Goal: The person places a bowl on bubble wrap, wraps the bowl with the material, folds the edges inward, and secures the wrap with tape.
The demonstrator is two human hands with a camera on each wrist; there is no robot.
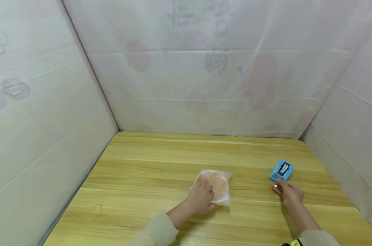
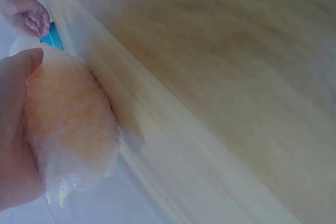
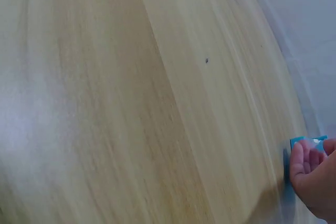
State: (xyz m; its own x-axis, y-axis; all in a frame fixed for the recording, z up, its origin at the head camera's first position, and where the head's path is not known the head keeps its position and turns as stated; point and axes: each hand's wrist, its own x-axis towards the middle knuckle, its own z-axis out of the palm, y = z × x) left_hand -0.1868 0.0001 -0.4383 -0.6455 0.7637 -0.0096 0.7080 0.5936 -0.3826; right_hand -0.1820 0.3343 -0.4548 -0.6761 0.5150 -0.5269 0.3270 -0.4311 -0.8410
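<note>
A round, flat orange thing in bubble wrap (image 1: pixel 221 186) lies near the middle of the table. My left hand (image 1: pixel 200 199) grips its near left side, fingers over the top and thumb at the near edge. The left wrist view shows the crinkled clear wrap (image 2: pixel 73 114) beside the thumb. What the orange thing is cannot be made out. To the right sits a blue tape dispenser (image 1: pixel 275 173) with a roll in it. My right hand (image 1: pixel 291 195) is at its near end, thumb and fingers pinching a small shiny bit of clear tape (image 1: pixel 275 186).
The wooden table (image 1: pixel 142 194) has rounded far corners. Pale printed cloth walls (image 1: pixel 186 78) stand behind it and on both sides. A yellow and black item (image 1: pixel 295 242) shows at the right sleeve.
</note>
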